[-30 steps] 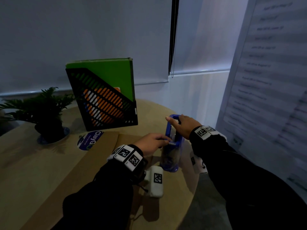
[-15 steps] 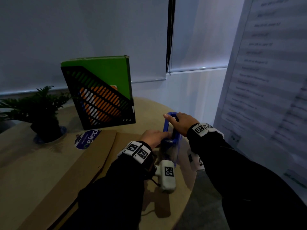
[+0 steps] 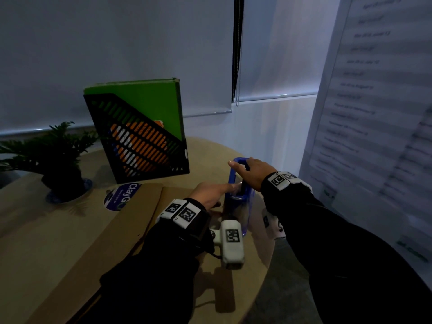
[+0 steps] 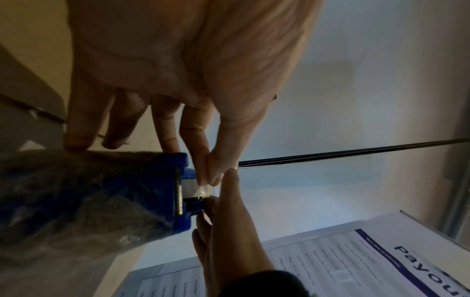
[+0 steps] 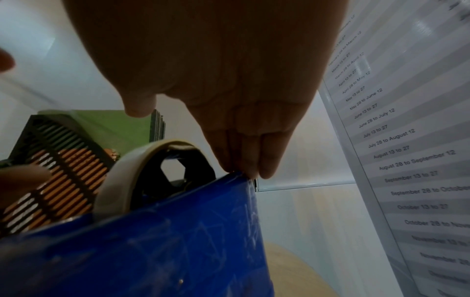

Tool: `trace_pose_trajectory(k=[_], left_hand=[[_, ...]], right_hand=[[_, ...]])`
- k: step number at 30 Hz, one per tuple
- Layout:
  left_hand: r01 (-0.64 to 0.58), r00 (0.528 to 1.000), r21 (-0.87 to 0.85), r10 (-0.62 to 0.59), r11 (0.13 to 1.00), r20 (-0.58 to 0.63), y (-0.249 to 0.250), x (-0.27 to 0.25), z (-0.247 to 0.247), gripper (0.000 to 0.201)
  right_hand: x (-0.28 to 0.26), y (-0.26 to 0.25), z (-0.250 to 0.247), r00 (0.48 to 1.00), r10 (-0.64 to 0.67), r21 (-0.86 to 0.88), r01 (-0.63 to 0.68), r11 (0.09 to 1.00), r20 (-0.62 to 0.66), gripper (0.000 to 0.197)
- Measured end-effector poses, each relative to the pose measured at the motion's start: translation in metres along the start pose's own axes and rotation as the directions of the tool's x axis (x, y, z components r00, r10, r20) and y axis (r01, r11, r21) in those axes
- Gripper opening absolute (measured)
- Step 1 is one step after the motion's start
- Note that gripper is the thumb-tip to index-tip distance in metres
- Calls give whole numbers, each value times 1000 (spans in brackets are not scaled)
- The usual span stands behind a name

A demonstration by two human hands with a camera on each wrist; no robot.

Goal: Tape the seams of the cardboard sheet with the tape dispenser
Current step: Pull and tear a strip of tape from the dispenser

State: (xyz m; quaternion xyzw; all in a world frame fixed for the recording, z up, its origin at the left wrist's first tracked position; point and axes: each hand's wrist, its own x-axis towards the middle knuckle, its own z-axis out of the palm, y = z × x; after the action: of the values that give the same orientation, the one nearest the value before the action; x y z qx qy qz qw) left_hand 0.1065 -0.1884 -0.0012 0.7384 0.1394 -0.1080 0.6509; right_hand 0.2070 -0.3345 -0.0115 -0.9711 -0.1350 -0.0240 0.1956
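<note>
The right hand [image 3: 253, 172] steadies the rigid blue plastic tape dispenser [image 3: 238, 197] by its top while the left hand [image 3: 211, 192] pinches its thin, sticky, likely flimsy clear tape end [image 4: 201, 187].

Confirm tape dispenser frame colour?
Blue. The tape dispenser frame shows best in the right wrist view, filling the foreground.

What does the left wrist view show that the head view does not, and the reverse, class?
Only the left wrist view shows the left hand's thumb and forefinger pinching the clear tape end at the serrated cutter. Only the head view shows the cardboard sheet on the round table, the potted plant and the file holder. Both show the blue tape dispenser, the right hand steadying it, and the printed board.
</note>
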Motion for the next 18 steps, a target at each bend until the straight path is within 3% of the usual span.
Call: trace_pose_trajectory(k=[4, 10, 15, 18], left_hand=[[21, 1000, -34, -21, 999, 9, -4, -1, -2, 73], [64, 998, -84, -61, 994, 34, -11, -5, 0, 37], [64, 997, -110, -61, 992, 37, -18, -3, 1, 40], [60, 997, -110, -55, 992, 46, -21, 0, 1, 25]], right_hand=[[1, 0, 0, 1000, -2, -7, 2, 1000, 1, 74], [0, -1, 0, 1000, 9, -4, -9, 1000, 3, 74], [1, 0, 1, 1000, 6, -15, -6, 1000, 1, 75], [1, 0, 2, 1000, 4, -16, -4, 1000, -8, 77]])
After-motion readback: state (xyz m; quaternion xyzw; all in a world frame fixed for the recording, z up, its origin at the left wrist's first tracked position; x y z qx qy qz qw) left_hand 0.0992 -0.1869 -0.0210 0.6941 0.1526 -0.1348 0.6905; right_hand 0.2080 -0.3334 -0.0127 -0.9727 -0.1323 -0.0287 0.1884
